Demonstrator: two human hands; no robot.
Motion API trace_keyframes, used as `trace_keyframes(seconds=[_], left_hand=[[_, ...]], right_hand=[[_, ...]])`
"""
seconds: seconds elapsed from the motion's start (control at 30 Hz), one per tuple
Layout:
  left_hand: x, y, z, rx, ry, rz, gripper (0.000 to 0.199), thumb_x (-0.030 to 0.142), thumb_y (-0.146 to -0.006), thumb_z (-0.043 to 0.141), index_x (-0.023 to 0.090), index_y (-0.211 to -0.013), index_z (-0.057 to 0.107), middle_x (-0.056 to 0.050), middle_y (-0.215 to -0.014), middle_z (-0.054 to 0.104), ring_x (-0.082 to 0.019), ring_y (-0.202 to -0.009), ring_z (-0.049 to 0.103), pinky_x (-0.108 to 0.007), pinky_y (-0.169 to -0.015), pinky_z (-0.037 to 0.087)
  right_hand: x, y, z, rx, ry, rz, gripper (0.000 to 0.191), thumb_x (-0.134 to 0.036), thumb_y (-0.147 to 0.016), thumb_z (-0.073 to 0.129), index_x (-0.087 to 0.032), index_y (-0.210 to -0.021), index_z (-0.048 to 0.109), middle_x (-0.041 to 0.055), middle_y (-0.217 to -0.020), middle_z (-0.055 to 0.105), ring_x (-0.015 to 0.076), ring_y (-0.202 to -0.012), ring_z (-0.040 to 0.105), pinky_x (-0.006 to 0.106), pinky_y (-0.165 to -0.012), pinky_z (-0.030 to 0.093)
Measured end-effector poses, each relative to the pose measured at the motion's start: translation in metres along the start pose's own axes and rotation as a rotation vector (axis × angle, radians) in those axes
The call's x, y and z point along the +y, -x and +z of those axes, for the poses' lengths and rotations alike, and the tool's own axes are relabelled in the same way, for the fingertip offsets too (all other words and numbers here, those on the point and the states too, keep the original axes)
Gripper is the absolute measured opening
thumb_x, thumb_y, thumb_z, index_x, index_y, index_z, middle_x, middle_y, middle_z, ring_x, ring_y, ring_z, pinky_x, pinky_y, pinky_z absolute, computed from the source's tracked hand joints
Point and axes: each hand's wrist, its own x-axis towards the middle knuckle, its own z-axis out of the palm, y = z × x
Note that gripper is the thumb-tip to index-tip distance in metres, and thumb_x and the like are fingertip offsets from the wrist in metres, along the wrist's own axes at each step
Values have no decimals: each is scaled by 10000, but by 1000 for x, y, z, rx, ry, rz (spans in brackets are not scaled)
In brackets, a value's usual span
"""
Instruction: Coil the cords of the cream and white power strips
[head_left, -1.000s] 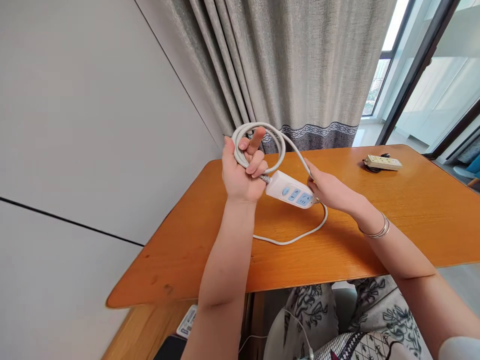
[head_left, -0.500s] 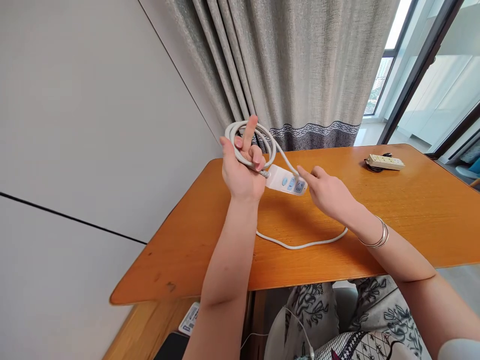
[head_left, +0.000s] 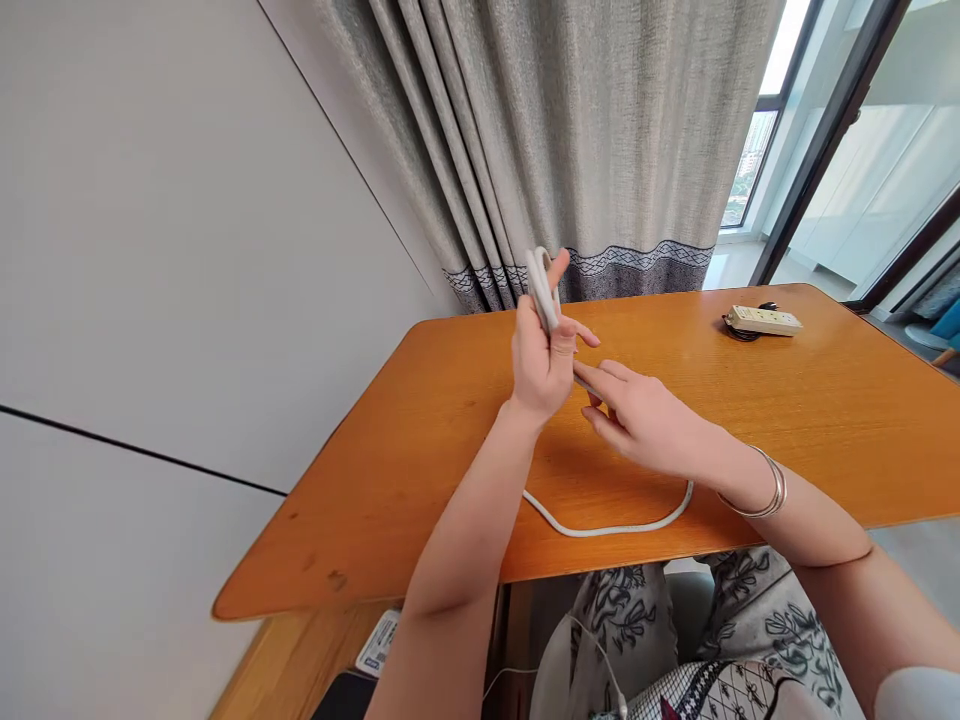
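Note:
A coil of white cable (head_left: 541, 290) is looped around the fingers of my left hand (head_left: 543, 360), raised above the wooden table and turned so the loops show nearly edge-on. My right hand (head_left: 637, 415), with a silver bracelet at the wrist, is close beside it, its fingers around a thin bit of white, either cable or the power strip's edge. The white power strip itself is mostly hidden behind the hands. A loose length of the white cable (head_left: 607, 531) curves across the table below both hands.
On the wooden table (head_left: 360, 450), a cream power strip (head_left: 765, 320) with black cord lies at the back right. A grey curtain (head_left: 600, 130) hangs behind, with a white wall panel (head_left: 150, 250) at left. My legs are beneath the front edge.
My left hand has moved right and turned, so the coil has gone from facing me to edge-on. My right hand has shifted slightly down, and the white power strip has gone mostly out of sight.

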Motion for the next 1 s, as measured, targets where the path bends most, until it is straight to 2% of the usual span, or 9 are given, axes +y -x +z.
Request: trace_keyframes(seconds=[0.07, 0.17, 0.27, 0.33, 0.5, 0.6, 0.7, 0.8, 1.0], left_hand=[[0, -2, -5, -12, -114, 13, 305, 502, -935, 634, 232, -1075, 610, -82, -1094, 741, -125, -669, 661, -214, -526, 417], [2, -8, -15, 79, -236, 101, 237, 437, -939, 643, 219, -1030, 626, -74, -1065, 733, -125, -661, 642, -210, -518, 401], [5, -14, -27, 187, -271, 180, 140, 356, -949, 638, 219, -967, 615, -46, -984, 734, -113, -638, 619, -206, -508, 378], [8, -17, -31, 179, -239, 159, 110, 323, -950, 641, 223, -932, 599, -21, -910, 734, -100, -599, 599, -201, -499, 364], [18, -11, -20, -118, -55, -112, 234, 432, -931, 663, 225, -883, 563, 37, -650, 661, -75, -420, 497, -197, -435, 323], [21, -4, -8, -398, 33, -310, 394, 584, -883, 671, 210, -871, 546, 38, -569, 626, -65, -336, 425, -194, -375, 262], [20, -1, -1, -602, 117, -409, 521, 714, -858, 608, 208, -819, 487, 46, -501, 580, -48, -289, 328, -183, -342, 199], [18, -1, 0, -703, 205, -444, 581, 785, -863, 516, 212, -789, 448, 64, -444, 510, -43, -277, 258, -177, -335, 174], [16, 0, -7, -837, 293, -485, 553, 716, -808, 672, 205, -783, 460, 99, -395, 432, -35, -286, 180, -175, -339, 174]], right_hand=[[5, 0, -1, 13, -288, 8, 513, -184, -951, 498, -163, -1447, 370, 82, -1059, 635, 116, -654, 535, 289, -645, 477], [13, -2, -5, -28, -596, 92, 573, -245, -947, 560, -177, -1448, 290, 11, -929, 637, 103, -609, 527, 255, -588, 457], [16, -5, -15, -163, -495, 112, 351, -262, -939, 605, -153, -1262, 522, -34, -730, 606, 119, -620, 530, 254, -599, 431], [17, -5, -23, -155, -361, 67, 161, -251, -972, 560, -149, -1070, 637, -20, -703, 604, 119, -624, 528, 260, -622, 422], [23, -5, -33, 380, -66, -154, 272, -280, -1039, 475, -171, -1099, 717, 35, -812, 589, 151, -746, 544, 285, -710, 446], [33, -9, -32, 568, 45, -165, 310, -351, -1053, 474, -227, -1173, 731, 43, -846, 551, 171, -788, 537, 306, -735, 470], [43, -14, -31, 626, 89, -147, 347, -411, -1056, 466, -273, -1225, 735, 47, -886, 523, 185, -831, 535, 330, -763, 489], [51, -17, -31, 618, 98, -168, 360, -406, -1058, 460, -287, -1271, 725, 50, -924, 513, 189, -866, 536, 347, -796, 495], [60, -18, -39, 477, -65, -239, 363, -440, -1048, 496, -254, -1228, 751, 40, -874, 561, 169, -820, 539, 324, -772, 486]])
